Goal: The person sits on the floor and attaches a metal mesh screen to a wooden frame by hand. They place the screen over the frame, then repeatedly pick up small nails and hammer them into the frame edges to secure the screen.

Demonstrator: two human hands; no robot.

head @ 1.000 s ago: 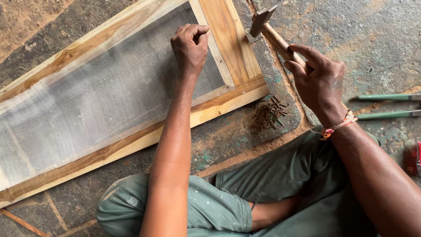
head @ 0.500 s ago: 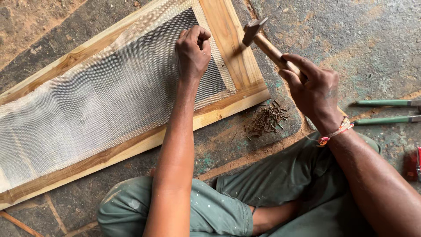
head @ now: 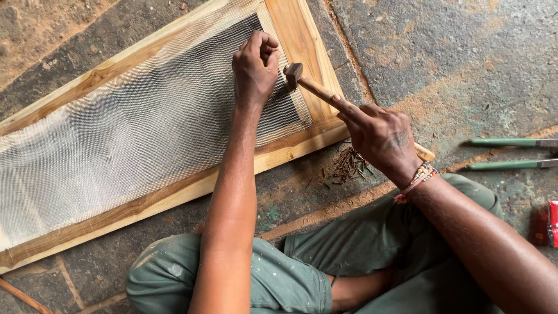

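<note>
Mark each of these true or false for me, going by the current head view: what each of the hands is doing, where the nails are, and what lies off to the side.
1. The right hand grips a wooden-handled hammer. True.
2. The hammer head is down at the mesh edge, close beside the left hand. True.
3. The left hand lies flat and open on the stone floor. False: it is curled with fingertips pinched together, on the mesh by the wooden frame.
4. The loose nails sit heaped on the mesh. False: they lie on the floor outside the frame, below the right hand.
5. Two green-handled tools lie on the floor to the right. True.
</note>
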